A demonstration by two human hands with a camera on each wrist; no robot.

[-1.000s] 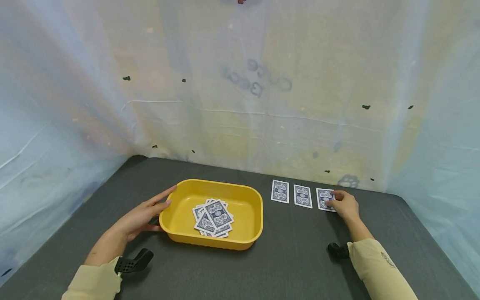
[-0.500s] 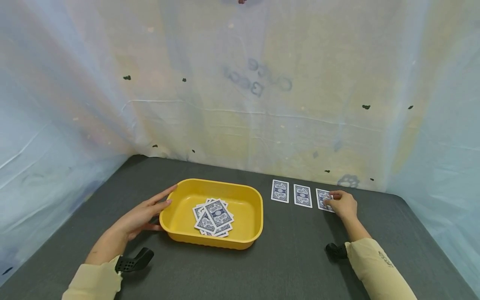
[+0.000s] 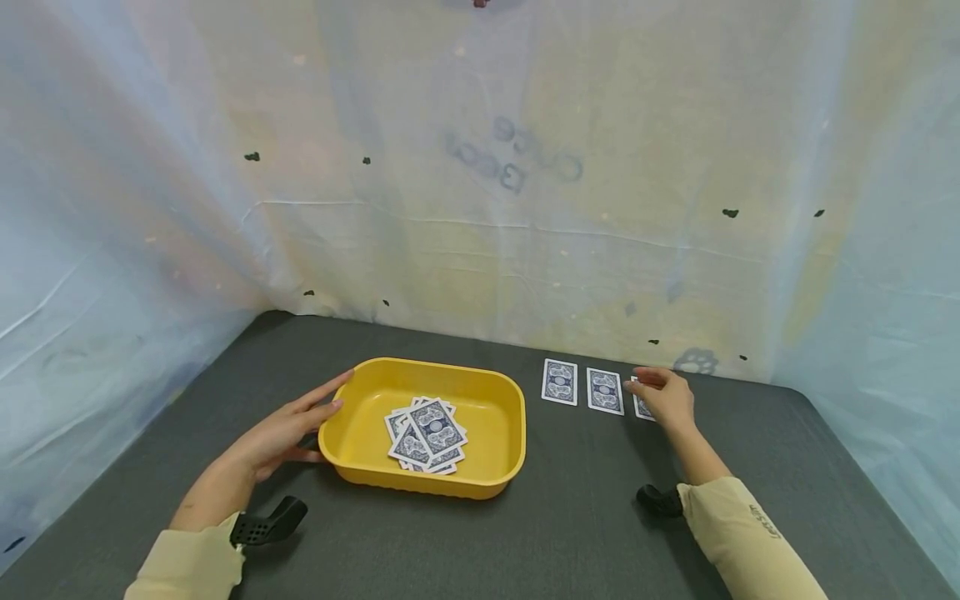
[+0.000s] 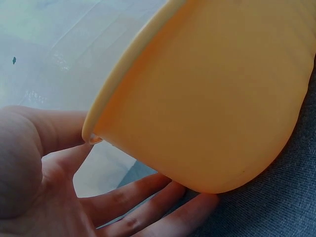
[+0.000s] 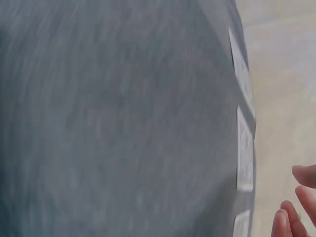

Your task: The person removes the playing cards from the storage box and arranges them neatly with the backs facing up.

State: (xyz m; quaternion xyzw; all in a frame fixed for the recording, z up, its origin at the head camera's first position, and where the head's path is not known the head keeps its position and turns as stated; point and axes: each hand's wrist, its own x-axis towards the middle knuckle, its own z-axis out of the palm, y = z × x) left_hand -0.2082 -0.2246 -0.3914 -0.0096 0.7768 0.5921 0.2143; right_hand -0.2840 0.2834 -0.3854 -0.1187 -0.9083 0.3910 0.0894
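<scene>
now the left hand lies with straight fingers against the left end of the yellow tub on the desk, a loose heap of cards inside the tub. right of the tub sit three face-down cards in a row; the right hand, fingers relaxed and gripping nothing, hovers over the farthest card, beside the middle card and the nearest card.

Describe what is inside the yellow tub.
A loose overlapping pile of face-down blue-backed cards lies on the floor of the yellow tub. The lower cards are partly covered, so their count is unclear.
</scene>
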